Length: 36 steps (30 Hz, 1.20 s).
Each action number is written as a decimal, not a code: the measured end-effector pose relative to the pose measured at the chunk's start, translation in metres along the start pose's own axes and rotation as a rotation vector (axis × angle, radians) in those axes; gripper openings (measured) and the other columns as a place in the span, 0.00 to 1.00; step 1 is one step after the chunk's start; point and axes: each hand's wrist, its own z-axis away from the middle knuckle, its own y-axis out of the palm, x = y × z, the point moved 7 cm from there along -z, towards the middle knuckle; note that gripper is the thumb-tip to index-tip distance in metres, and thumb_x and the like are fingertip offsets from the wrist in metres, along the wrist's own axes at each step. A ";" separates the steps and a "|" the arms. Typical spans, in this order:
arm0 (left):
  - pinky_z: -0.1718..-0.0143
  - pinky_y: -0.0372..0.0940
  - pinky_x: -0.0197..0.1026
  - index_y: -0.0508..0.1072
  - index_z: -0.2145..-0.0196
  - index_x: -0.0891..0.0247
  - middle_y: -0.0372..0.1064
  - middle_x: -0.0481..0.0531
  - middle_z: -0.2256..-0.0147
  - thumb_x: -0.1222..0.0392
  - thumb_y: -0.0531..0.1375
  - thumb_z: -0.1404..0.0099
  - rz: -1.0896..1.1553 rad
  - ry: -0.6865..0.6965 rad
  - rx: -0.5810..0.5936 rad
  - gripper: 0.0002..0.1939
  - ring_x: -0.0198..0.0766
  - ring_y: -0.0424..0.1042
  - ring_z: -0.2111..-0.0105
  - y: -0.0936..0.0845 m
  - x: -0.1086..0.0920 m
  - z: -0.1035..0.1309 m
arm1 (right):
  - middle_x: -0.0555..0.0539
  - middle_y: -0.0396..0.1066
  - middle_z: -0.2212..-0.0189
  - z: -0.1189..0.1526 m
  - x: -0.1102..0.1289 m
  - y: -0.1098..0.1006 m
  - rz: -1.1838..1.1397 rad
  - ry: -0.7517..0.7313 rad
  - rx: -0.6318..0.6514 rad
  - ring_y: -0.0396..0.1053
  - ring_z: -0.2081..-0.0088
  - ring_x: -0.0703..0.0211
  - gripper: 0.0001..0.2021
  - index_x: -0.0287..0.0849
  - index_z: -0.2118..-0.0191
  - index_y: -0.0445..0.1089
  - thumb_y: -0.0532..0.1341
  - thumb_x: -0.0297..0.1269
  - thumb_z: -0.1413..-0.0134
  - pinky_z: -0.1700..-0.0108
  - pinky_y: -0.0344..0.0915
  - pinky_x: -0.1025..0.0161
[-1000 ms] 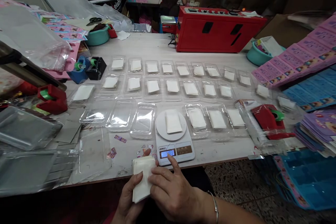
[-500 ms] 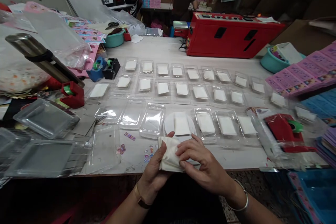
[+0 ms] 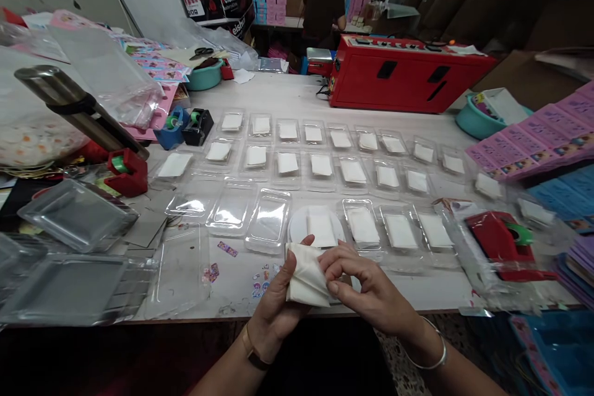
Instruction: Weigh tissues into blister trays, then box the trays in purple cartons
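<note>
Five fingers of my left hand [image 3: 273,309] grip a pad of white sheets [image 3: 306,281], thumb across its near face, the others mostly hidden behind it. My right hand [image 3: 371,291] has its fingers curled at the pad's right edge, where the top sheets buckle; I cannot tell whether they pinch it. Just beyond my fingertips, a second white pad [image 3: 321,228] lies on the round white scale plate [image 3: 297,227], partly hidden by my hands. Shiny clear plastic trays [image 3: 268,221] lie left of the plate; to its right, trays hold white pads [image 3: 364,227], with two more such rows farther out. Past my right fingers sits a red tape dispenser [image 3: 496,241]; farthest ahead, a red machine [image 3: 394,77] and a seated person [image 3: 325,3].
</note>
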 end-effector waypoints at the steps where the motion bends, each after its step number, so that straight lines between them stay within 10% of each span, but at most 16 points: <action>1: 0.58 0.67 0.39 0.69 0.42 0.59 0.77 0.54 0.57 0.47 0.73 0.47 0.018 0.001 0.007 0.38 0.40 0.76 0.61 0.000 0.000 -0.001 | 0.48 0.73 0.63 -0.001 -0.002 -0.001 -0.045 0.014 -0.009 0.71 0.57 0.56 0.07 0.45 0.69 0.68 0.59 0.34 0.38 0.43 0.63 0.49; 10: 0.51 0.68 0.43 0.56 0.34 0.64 0.78 0.56 0.56 0.63 0.71 0.45 0.038 -0.014 -0.039 0.46 0.46 0.77 0.56 -0.008 -0.001 -0.012 | 0.48 0.69 0.66 -0.011 -0.048 -0.028 -0.396 0.192 -0.122 0.68 0.67 0.60 0.09 0.43 0.69 0.71 0.62 0.41 0.40 0.64 0.69 0.63; 19: 0.56 0.70 0.44 0.47 0.31 0.62 0.75 0.66 0.50 0.67 0.60 0.39 -0.004 0.053 -0.159 0.43 0.46 0.79 0.58 -0.032 -0.021 -0.006 | 0.46 0.74 0.63 -0.052 -0.054 -0.094 0.303 -0.043 -0.279 0.71 0.58 0.53 0.07 0.45 0.68 0.68 0.58 0.36 0.38 0.48 0.65 0.49; 27: 0.58 0.71 0.42 0.50 0.32 0.61 0.73 0.65 0.46 0.66 0.63 0.43 -0.014 0.075 -0.156 0.44 0.44 0.78 0.61 -0.028 -0.024 -0.017 | 0.45 0.77 0.63 -0.042 -0.050 -0.017 1.118 -0.570 0.025 0.72 0.53 0.52 0.12 0.41 0.67 0.70 0.53 0.23 0.37 0.32 0.42 0.38; 36: 0.59 0.72 0.43 0.54 0.33 0.59 0.71 0.63 0.45 0.64 0.66 0.46 -0.130 0.111 -0.077 0.45 0.41 0.77 0.63 -0.016 -0.035 -0.018 | 0.45 0.74 0.65 -0.026 -0.059 0.003 1.234 -0.549 0.111 0.70 0.52 0.50 0.12 0.42 0.66 0.71 0.54 0.22 0.37 0.30 0.38 0.38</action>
